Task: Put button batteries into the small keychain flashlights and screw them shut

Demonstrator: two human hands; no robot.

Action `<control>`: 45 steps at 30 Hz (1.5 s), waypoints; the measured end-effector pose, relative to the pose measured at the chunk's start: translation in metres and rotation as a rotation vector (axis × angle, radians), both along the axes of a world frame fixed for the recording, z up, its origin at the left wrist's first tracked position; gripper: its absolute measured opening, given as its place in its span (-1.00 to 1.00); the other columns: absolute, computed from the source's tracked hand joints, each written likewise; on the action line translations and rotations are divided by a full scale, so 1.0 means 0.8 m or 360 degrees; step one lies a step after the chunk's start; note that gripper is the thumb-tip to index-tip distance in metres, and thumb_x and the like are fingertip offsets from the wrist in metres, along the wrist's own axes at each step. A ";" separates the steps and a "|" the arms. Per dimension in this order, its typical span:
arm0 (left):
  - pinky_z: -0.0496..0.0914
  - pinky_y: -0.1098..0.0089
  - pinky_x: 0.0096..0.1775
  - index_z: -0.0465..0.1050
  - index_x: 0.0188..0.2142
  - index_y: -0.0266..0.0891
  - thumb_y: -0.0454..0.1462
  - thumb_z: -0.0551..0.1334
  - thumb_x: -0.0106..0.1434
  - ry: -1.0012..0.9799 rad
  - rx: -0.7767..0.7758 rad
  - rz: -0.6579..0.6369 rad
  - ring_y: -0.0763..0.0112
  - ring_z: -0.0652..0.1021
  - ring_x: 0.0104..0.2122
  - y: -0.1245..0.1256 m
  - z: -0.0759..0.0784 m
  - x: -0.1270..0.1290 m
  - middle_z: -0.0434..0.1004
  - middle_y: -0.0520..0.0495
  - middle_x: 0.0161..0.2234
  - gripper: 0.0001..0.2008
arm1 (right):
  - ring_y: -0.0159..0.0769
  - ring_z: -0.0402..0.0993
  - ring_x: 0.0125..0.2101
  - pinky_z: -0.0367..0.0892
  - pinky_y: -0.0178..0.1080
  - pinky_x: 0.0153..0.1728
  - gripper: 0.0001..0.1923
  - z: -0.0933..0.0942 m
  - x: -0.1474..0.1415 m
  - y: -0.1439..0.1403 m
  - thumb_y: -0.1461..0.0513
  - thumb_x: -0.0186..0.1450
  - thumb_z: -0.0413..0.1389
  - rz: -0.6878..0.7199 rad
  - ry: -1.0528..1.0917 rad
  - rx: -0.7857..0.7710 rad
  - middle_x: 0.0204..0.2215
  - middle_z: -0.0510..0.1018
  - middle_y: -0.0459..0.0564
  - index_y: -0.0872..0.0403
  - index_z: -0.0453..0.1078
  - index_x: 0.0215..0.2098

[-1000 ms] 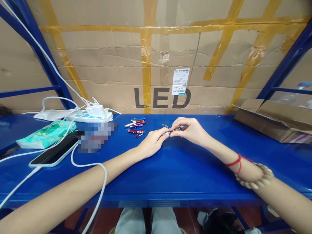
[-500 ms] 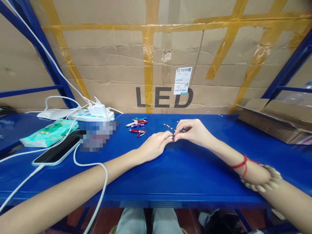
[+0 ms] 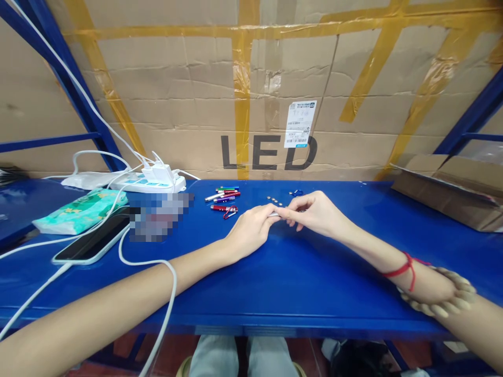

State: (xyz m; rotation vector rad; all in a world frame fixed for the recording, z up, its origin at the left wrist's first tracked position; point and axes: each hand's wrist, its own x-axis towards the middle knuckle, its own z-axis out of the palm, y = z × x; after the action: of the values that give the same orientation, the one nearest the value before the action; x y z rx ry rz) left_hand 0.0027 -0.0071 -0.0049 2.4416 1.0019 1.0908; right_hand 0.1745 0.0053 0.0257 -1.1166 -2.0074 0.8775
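On a glossy blue metal shelf-bench (image 3: 283, 277), backed by a taped brown cardboard box printed LED (image 3: 267, 94), a small silver metal cylinder (image 3: 274, 214) is pinched at mid-bench between the left hand (image 3: 251, 230) and right hand (image 3: 316, 212), fingertips closed on it. Small silver button cells (image 3: 274, 199) lie just behind. Coloured pen-shaped torches (image 3: 223, 198) are seen nearby, left.

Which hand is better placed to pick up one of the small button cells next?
Probably the right hand: the button cells lie just beyond its fingers. The left hand is farther back and pinches the silver piece.
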 end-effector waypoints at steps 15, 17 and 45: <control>0.23 0.46 -0.35 0.21 -0.36 -0.25 -0.41 -0.01 0.31 -0.0134 -0.0447 0.0311 0.36 0.42 -0.38 0.021 -0.005 0.002 0.37 0.04 -0.44 -0.87 | -0.59 0.19 -0.82 0.14 -0.51 -0.83 -0.55 -0.025 -0.020 0.025 -0.07 0.09 0.15 0.0110 -0.0125 -0.0378 -0.78 0.33 -0.20 0.16 0.35 -0.59; 0.24 0.45 -0.32 0.20 -0.37 -0.25 -0.40 -0.02 0.33 -0.0144 -0.0467 0.0349 0.36 0.43 -0.38 0.020 -0.003 0.003 0.35 0.04 -0.45 -0.86 | -0.59 0.24 -0.79 0.21 -0.52 -0.78 -0.58 -0.025 -0.019 0.025 -0.05 0.08 0.18 0.0093 -0.0075 -0.0459 -0.76 0.35 -0.19 0.17 0.38 -0.54; 0.19 0.45 -0.33 0.22 -0.32 -0.27 -0.38 -0.03 0.39 -0.0198 -0.0442 0.0322 0.38 0.39 -0.37 0.015 0.002 0.003 0.31 0.04 -0.45 -0.85 | -0.55 0.38 -0.59 0.43 -0.50 -0.59 -0.65 -0.022 -0.011 0.026 0.03 0.22 0.09 0.0174 0.0282 -0.0741 -0.52 0.40 -0.09 0.19 0.42 -0.42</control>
State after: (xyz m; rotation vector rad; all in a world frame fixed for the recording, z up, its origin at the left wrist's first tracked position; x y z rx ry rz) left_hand 0.0051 0.0052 -0.0033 2.0640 1.2864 1.0686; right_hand 0.1661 0.0258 0.0082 -1.1293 -1.7763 1.5005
